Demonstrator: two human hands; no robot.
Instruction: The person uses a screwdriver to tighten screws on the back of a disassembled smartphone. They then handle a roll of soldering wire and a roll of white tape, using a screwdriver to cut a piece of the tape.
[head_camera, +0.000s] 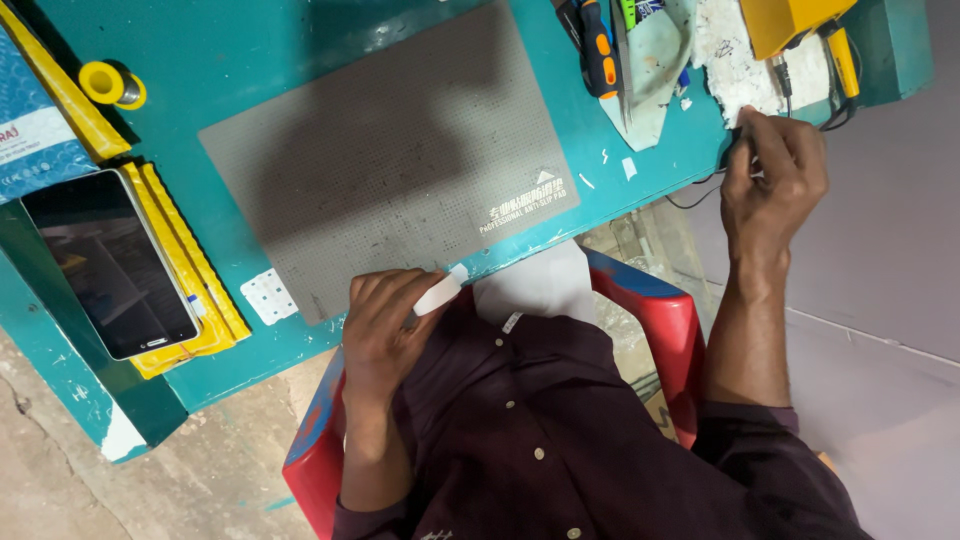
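Small white piece (437, 294) being pinched in the left hand (380, 335) at the grey mat's (390, 150) near edge.
It is looking light, stiff and smooth, best gripped along its sides. The right hand (772, 180) is curling fingertips onto a black cable (729, 150) at the table edge.

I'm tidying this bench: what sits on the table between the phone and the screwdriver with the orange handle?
In the head view, the grey anti-slip mat lies between the phone and the screwdriver, with yellow strips beside the phone.
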